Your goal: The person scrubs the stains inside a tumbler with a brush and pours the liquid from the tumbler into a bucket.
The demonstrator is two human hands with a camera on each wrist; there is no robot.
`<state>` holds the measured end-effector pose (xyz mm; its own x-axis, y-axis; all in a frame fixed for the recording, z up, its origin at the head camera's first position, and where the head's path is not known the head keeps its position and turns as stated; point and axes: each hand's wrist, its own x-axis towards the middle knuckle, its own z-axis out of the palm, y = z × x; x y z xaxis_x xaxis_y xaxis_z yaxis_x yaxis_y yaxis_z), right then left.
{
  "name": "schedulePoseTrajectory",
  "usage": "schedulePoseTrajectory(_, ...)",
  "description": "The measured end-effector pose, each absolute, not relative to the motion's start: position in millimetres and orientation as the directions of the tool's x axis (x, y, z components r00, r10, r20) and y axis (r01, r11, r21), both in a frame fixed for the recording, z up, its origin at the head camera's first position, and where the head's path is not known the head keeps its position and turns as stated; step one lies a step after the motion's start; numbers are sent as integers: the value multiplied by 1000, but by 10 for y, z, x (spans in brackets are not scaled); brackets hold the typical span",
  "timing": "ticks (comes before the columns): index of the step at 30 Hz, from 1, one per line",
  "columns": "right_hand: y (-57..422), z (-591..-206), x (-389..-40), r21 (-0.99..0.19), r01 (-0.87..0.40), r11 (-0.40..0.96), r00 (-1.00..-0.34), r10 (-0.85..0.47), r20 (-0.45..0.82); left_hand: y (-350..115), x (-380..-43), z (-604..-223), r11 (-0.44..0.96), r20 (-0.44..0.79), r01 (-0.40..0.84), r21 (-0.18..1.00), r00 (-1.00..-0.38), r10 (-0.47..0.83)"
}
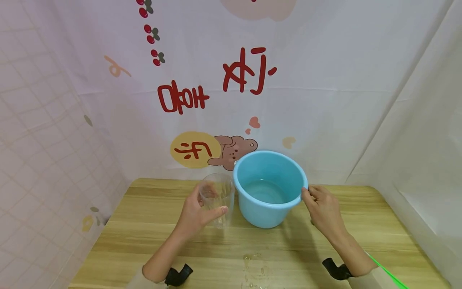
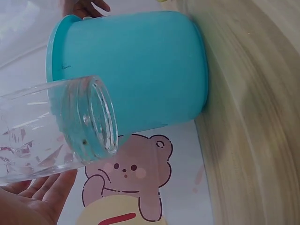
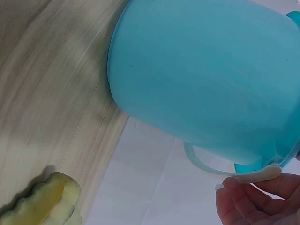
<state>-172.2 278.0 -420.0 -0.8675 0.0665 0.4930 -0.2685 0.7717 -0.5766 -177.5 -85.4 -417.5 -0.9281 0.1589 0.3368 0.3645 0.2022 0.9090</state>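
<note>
My left hand (image 1: pixel 195 216) holds a clear cup (image 1: pixel 221 194) around its side, thumb in front and fingers behind. In the left wrist view the thick ridged base of the cup (image 2: pixel 91 122) shows above the table level. Just right of it stands a light blue bucket (image 1: pixel 261 214) with some clear water (image 1: pixel 267 193) in the bottom. My right hand (image 1: pixel 324 208) grips the bucket's right side at the rim. In the right wrist view its fingers (image 3: pixel 243 199) lie against the white bucket handle (image 3: pixel 258 176).
A yellow-green, wavy-edged object (image 3: pixel 44 201) lies on the wooden table (image 1: pixel 155 228) near the bucket, mostly behind my right hand in the head view. Spilled water (image 1: pixel 254 267) spots the table's front. A printed white cloth (image 1: pixel 317 120) hangs behind, with cloth at both sides.
</note>
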Motion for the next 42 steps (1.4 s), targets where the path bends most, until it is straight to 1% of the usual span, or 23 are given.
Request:
schedulePoseTrajectory(6,2774,-4198,-1730,-587,-249,770,-878,77,473,-823,-1851,-4116,227,329,350,909,-936,126)
schedulePoseTrajectory(15,2772,-4179,-1728,-599,-239,764,-884,85,460,-757,-1998,-4020,300,379,386,872,-922,83)
schedulePoseTrajectory(22,2771,-4157,-1715,-625,-223,748,-895,98,436,-714,-2104,-3947,308,365,358,882,-930,36)
schedulePoseTrajectory(28,2757,-4165,-1710,-615,-232,754,-886,97,453,-679,-2160,-3927,322,355,336,885,-935,0)
schedulePoseTrajectory(36,2753,-4165,-1708,-616,-221,756,-887,107,449,-653,-2230,-3899,351,356,333,875,-935,-1)
schedulePoseTrajectory(42,2748,-4185,-1705,-607,-239,758,-873,105,476,-624,-2265,-3851,411,365,331,849,-931,-5)
